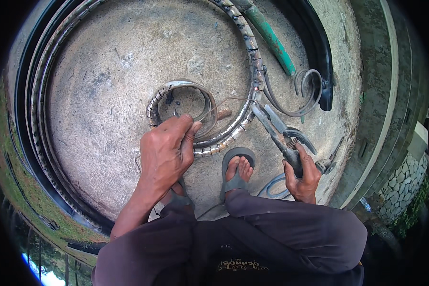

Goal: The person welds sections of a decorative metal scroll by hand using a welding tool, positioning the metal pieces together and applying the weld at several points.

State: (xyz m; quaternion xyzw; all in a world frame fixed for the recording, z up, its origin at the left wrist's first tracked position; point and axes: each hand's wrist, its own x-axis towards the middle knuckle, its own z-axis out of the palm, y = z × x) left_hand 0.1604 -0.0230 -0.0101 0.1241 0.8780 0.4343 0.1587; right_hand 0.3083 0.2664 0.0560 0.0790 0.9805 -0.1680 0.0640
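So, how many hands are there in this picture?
2: the left hand, left of centre, pinching a thin wire, and the right hand, farther right, gripping a clamp-like tool. No others show.

Lettering on a dark shirt

From here I make out 1 large line of pale gold lettering (243,265) across the shirt (205,250), and 1 smaller, fainter mark (227,247) above it, too dim to read.
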